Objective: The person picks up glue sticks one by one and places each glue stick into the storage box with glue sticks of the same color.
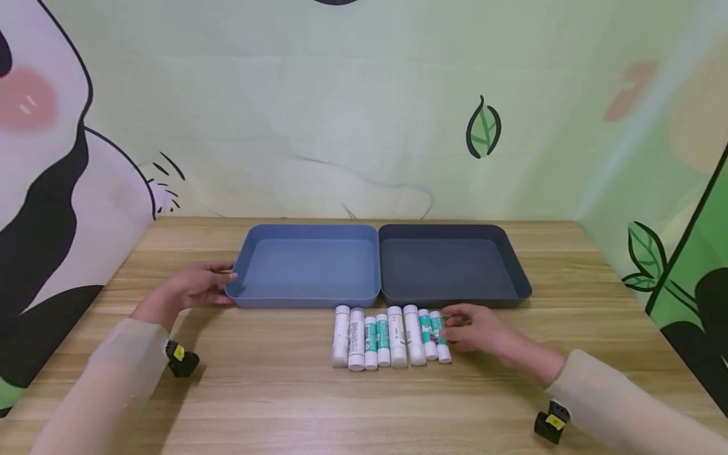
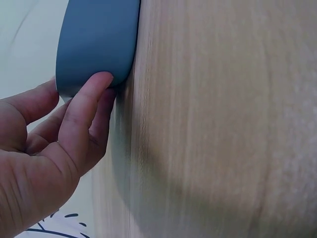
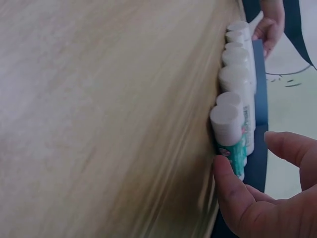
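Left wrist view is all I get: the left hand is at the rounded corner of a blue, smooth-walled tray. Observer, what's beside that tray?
Observer: A dark grey rectangular tray sits just to the right of the blue tray.
Operator: Anything on the person's side of the trays?
Observer: Eight cylindrical tubes, white or green-and-white, lying side by side in one row.
Operator: What's at the row's right end?
Observer: The right hand, beside the green-and-white end tube; whether they touch, I can't tell.
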The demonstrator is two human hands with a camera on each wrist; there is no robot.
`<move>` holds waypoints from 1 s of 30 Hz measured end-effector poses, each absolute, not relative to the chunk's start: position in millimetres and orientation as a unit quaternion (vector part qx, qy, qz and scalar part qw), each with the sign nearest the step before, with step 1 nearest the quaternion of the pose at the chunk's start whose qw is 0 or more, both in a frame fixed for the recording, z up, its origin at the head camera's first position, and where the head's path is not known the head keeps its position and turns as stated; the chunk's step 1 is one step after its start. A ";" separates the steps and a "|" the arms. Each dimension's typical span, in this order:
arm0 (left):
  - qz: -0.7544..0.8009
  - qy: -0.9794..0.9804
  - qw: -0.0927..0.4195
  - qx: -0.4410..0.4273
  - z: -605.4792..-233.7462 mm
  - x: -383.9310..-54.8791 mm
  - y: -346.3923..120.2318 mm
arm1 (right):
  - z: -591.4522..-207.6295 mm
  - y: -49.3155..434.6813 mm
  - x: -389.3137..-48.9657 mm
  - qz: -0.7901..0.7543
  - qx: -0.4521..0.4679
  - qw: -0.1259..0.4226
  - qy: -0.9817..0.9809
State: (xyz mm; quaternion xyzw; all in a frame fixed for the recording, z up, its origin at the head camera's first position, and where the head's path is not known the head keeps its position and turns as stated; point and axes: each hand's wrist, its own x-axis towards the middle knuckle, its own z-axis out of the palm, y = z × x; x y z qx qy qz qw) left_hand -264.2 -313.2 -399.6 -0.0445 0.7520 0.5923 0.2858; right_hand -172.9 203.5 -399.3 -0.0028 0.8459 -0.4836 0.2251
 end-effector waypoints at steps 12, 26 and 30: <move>0.594 0.748 0.292 -0.047 -400.3 -263.5 -312.9 | -406.8 196.3 -175.1 -0.455 0.000 0.215 0.864; 0.589 0.751 0.294 -0.055 -399.1 -265.0 -315.1 | -405.3 191.0 -178.1 -0.448 0.012 0.208 0.869; 0.588 0.751 0.296 -0.057 -397.6 -264.6 -314.4 | -405.4 189.7 -178.8 -0.440 0.012 0.212 0.873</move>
